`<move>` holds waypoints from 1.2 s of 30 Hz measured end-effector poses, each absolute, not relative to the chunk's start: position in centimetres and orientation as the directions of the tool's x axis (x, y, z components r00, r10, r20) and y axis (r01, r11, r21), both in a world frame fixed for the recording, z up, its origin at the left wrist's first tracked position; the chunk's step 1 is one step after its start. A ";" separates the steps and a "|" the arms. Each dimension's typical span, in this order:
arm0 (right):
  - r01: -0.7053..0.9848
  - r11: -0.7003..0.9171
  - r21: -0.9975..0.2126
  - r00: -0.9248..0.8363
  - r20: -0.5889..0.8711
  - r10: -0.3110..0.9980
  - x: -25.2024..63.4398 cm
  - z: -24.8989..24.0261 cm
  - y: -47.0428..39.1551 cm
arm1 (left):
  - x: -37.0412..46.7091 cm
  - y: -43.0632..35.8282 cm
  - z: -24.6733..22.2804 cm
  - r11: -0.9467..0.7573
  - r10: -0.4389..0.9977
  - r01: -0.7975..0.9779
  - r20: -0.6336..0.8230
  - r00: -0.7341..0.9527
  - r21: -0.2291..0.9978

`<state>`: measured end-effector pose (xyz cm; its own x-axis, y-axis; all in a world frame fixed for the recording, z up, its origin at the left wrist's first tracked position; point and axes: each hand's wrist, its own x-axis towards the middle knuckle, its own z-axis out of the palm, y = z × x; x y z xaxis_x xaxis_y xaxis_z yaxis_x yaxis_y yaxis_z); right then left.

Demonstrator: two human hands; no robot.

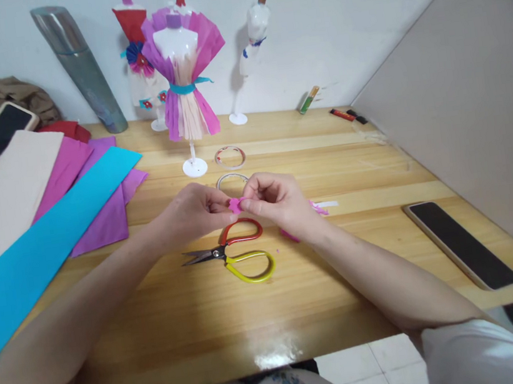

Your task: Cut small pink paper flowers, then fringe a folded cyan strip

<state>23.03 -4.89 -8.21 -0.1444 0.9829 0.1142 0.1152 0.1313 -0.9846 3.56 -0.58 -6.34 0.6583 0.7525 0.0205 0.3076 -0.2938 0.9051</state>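
Note:
Between my two hands is a small pink piece of crepe paper (234, 205), its outline partly covered by fingers. My left hand (197, 209) pinches it from the left, and my right hand (278, 205) pinches it on the other side with thumb and forefinger. Just below them lie scissors (220, 253) with one red and one yellow handle, blades pointing left. Pink paper scraps (318, 208) lie on the table by my right wrist, partly hidden behind it. Behind my fingers sits a roll of clear tape (231, 178), its near edge covered.
Mini mannequins stand along the wall, the nearest in a pink and purple paper dress (187, 94). Coloured paper sheets (53, 225) cover the left side, near a bottle (79, 67) and a phone (5, 132). Another phone (460, 244) lies right. A second tape roll (230, 157) sits farther back.

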 end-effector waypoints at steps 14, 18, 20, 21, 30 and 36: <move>-0.174 -0.082 -0.981 -0.257 -0.035 0.966 22.5 -8.1 -4.9 | 3.8 -0.6 -5.2 0.020 0.775 0.206 -0.145 0.615 0.978; -0.215 -0.043 -0.976 -0.268 0.017 0.963 22.9 -8.2 -4.7 | 3.7 -0.5 -5.2 0.115 0.783 0.185 -0.204 0.588 0.976; -0.162 -0.010 -0.987 -0.279 0.037 0.959 23.0 -8.3 -4.8 | 3.6 -0.4 -5.4 0.134 0.795 0.174 -0.211 0.569 0.975; -0.124 0.003 -0.992 -0.280 0.038 0.959 22.9 -8.3 -4.9 | 3.6 -0.4 -5.5 0.138 0.802 0.172 -0.212 0.559 0.975; -0.012 0.058 -0.998 -0.193 0.060 0.979 22.4 -8.4 -5.4 | 4.2 -0.7 -5.8 0.165 0.836 0.131 -0.209 0.507 0.978; -0.125 0.001 -0.992 -0.191 0.025 0.981 22.6 -9.1 -5.0 | 4.1 -0.5 -5.9 0.176 0.832 0.086 -0.195 0.519 0.981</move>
<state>22.64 -4.99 -9.09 -0.1909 0.9813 0.0255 -0.1253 0.0014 -0.9921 4.07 -0.50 -5.91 0.5192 0.8321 -0.1950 0.0863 0.1759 0.9806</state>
